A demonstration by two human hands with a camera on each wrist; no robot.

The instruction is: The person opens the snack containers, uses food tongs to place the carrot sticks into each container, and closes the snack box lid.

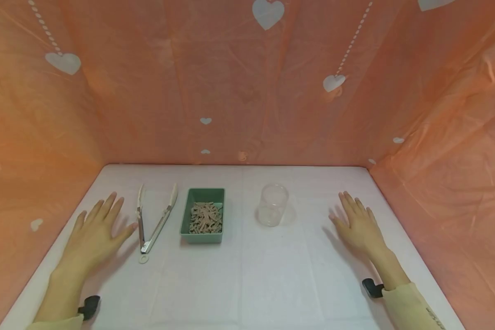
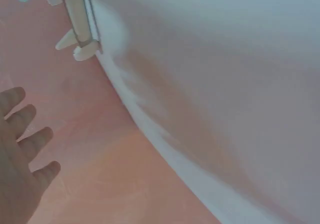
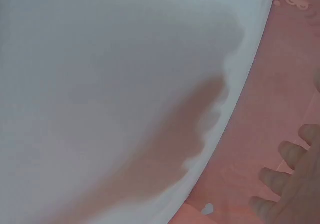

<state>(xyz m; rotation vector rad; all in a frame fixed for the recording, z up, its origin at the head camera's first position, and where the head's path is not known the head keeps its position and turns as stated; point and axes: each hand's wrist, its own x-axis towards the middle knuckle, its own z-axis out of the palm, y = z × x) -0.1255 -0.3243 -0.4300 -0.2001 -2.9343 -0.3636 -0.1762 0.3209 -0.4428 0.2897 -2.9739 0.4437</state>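
V-shaped metal tongs (image 1: 158,230), an oblong tray (image 1: 202,239) of stubby bits (image 1: 206,219) and a clear cup (image 1: 273,205) separate left hand (image 1: 95,233) and right hand (image 1: 359,227), both splayed wide, empty.

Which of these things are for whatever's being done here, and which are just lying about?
Probably for the job, being set out in a row:
tongs
tray
brown bits in the tray
cup

Probably just surroundings:
orange sheet
hearts on the sheet
white table
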